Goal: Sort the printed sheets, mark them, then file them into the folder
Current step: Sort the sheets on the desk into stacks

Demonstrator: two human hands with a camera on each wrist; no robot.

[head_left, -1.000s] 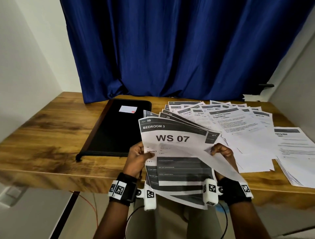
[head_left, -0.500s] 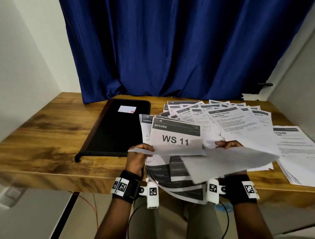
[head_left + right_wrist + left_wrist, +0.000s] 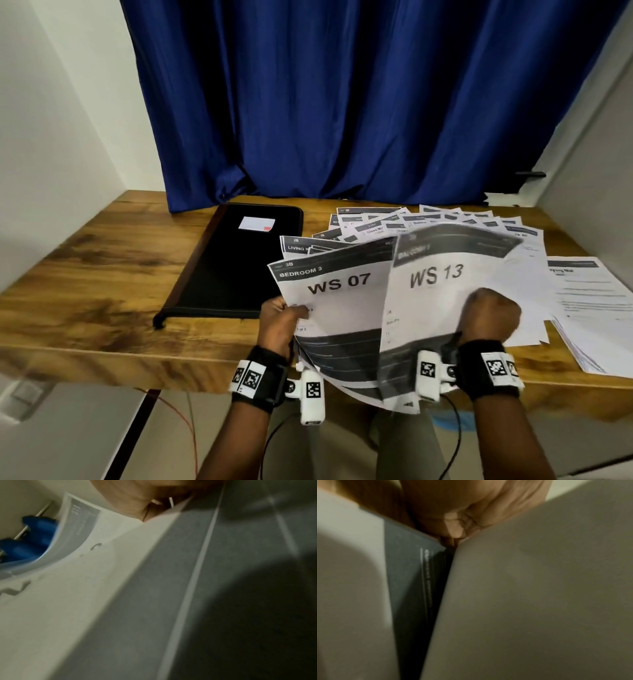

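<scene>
Fanning the held stack (image 3: 342, 329) above the desk's (image 3: 102, 274) near edge, you keep every header readable at once, which I judge is the point of this grip: sorting by code. Your left hand (image 3: 279, 317) pinches the fan's left edge, thumb on the "WS 07 / BEDROOM 3" sheet (image 3: 337, 284), fingers curled behind; the left wrist view shows only paper pressed against skin. Your right hand (image 3: 491, 317) is closed around the "WS 13" sheet (image 3: 435, 277), holding it in front of the fan, tilted toward you, probably to read or re-slot it. More sheets (image 3: 445, 222) lie spread in overlapping rows further back on the desk, a separate pile (image 3: 596, 308) at far right. The black folder (image 3: 236, 263) lies shut and flat to the left, a white label on its cover; nothing shows inside it. No marking seen on any sheet.
</scene>
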